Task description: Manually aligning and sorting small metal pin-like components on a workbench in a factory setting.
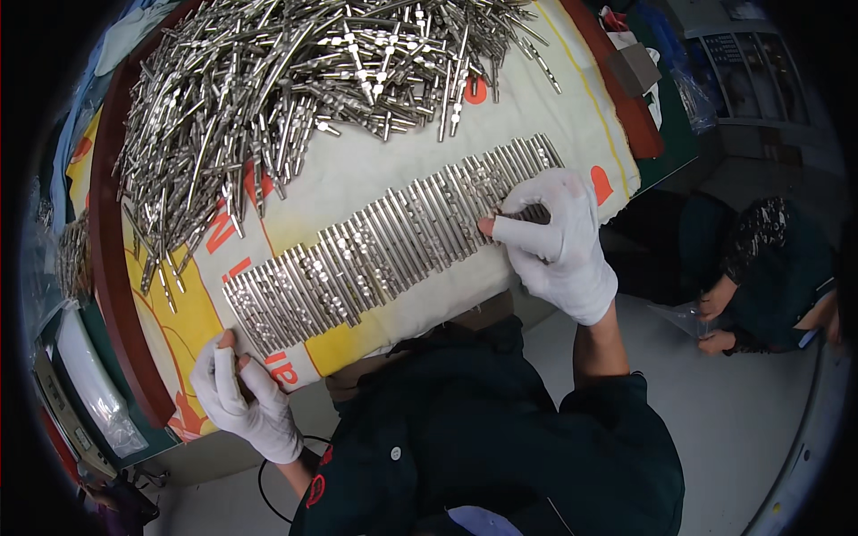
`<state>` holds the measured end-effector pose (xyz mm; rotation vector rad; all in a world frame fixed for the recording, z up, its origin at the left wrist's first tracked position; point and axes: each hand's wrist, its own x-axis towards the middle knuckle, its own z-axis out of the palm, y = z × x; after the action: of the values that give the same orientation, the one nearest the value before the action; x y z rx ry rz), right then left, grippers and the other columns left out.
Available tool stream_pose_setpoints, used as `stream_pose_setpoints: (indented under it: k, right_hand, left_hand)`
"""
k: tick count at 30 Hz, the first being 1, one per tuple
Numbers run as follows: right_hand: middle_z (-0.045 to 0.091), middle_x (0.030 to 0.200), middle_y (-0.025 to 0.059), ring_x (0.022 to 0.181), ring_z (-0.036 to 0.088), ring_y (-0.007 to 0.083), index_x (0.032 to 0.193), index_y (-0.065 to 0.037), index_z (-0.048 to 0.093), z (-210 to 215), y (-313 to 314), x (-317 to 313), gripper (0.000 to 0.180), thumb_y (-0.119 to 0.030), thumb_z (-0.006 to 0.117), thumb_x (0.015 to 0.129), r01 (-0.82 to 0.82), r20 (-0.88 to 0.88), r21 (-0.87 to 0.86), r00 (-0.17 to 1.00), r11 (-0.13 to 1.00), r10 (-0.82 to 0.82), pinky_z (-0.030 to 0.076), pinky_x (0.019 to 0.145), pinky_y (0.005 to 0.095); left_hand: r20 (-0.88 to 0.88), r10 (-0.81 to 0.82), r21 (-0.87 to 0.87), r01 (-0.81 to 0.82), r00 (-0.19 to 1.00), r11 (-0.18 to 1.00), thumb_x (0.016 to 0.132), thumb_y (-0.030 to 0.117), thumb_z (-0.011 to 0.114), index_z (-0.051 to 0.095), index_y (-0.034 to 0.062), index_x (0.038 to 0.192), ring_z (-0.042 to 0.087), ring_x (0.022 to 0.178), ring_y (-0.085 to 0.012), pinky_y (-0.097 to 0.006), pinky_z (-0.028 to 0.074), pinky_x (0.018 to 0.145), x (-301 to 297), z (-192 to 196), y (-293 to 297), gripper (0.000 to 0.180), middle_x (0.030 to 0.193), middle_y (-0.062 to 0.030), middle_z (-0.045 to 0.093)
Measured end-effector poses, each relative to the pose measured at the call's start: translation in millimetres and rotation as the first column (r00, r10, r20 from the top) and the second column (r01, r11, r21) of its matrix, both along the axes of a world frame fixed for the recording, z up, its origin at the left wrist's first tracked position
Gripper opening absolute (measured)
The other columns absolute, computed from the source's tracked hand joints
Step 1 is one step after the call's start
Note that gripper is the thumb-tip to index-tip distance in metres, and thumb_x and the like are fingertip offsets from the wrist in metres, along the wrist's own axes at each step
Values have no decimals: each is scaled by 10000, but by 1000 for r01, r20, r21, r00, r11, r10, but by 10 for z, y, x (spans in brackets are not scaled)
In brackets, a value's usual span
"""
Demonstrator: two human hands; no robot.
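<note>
Up close, a tidy row of metal pins (393,241) laid side by side on the printed cloth (357,179), running as a band from 7 o'clock to 1 o'clock, each pin's long axis crosswise to it. Right hand (556,241), white-gloved, at the row's 1 o'clock end, fingers curled down onto the last pins, pressing rather than clasping. Left hand (243,393), also gloved, at the 7 o'clock end, fingers loosely bent, touching the cloth edge, holding nothing visible. Loose heap of pins (268,80) at 11 o'clock, well apart from both hands.
</note>
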<state>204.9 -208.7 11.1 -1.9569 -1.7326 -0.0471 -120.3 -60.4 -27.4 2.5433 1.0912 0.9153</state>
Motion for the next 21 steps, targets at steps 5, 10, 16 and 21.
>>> stream_pose_setpoints:
  k: [5, 10, 16, 21]
  right_hand:
    - [566, 904, 10, 870, 538, 257, 837, -147, 672, 7, -6, -8, 245, -54, 731, 618, -19, 40, -1, 999, 1000, 19, 407, 758, 404]
    - [570, 915, 12, 893, 541, 263, 851, -152, 651, -44, 42, -53, 297, -71, 753, 583, -30, -10, 13, 999, 999, 30, 410, 792, 405]
    - [574, 912, 9, 890, 549, 257, 822, -143, 634, 17, 60, -66, 267, -102, 756, 588, -15, -15, 20, 1000, 1000, 16, 408, 783, 411]
    - [568, 918, 9, 901, 543, 258, 844, -144, 630, -13, 64, -87, 282, -91, 747, 593, 1, -5, 3, 1000, 1000, -1, 399, 804, 408]
  left_hand:
    - [4, -13, 3, 13, 1000, 1000, 877, -95, 546, 568, 83, 1282, 613, 913, -255, -328, 499, 758, 9, 12, -1, 443, 1110, -148, 627]
    - [-15, -15, 4, 15, 1000, 1000, 881, -80, 549, 548, 103, 1306, 615, 939, -266, -344, 501, 786, -14, 14, -11, 463, 1117, -149, 628]
    - [-7, -49, 11, 49, 999, 999, 880, -72, 552, 531, 115, 1312, 616, 930, -277, -360, 499, 788, 18, 41, 3, 471, 1113, -150, 633]
    - [-12, -32, 5, 32, 999, 999, 880, -58, 564, 542, 110, 1287, 616, 921, -280, -360, 498, 772, 16, 40, 2, 440, 1103, -153, 633]
